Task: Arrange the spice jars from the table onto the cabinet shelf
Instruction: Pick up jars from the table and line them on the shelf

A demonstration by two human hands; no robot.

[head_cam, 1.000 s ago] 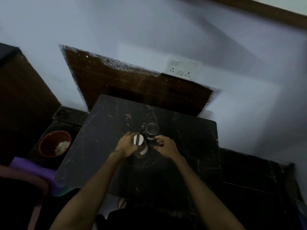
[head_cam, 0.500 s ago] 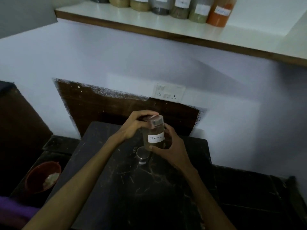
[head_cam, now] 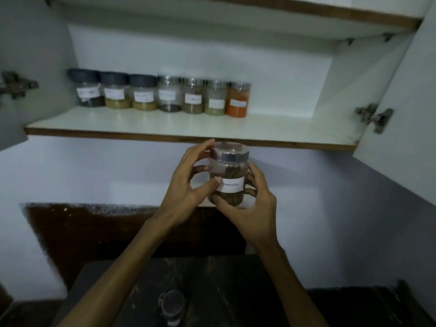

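A clear cinnamon jar [head_cam: 228, 175] with a steel lid and a white handwritten label is held upright between both hands, just below the front edge of the white cabinet shelf [head_cam: 188, 128]. My left hand [head_cam: 188, 185] grips its left side and lid; my right hand [head_cam: 250, 208] cups its right side and base. Several labelled spice jars stand in a row at the back of the shelf, ending at an orange-filled jar [head_cam: 237, 100]. One more steel-lidded jar [head_cam: 173, 306] stands on the dark table [head_cam: 236, 291] below.
The cabinet doors hang open, with hinges at the left [head_cam: 16, 84] and right [head_cam: 375, 118]. An upper shelf [head_cam: 306, 10] spans the top. Free shelf room lies right of the orange jar. A dark wooden panel [head_cam: 94, 232] backs the table.
Both hands picked the cinnamon jar off the table and raised it to just under the shelf edge. The view tilted upward, revealing the open cabinet.
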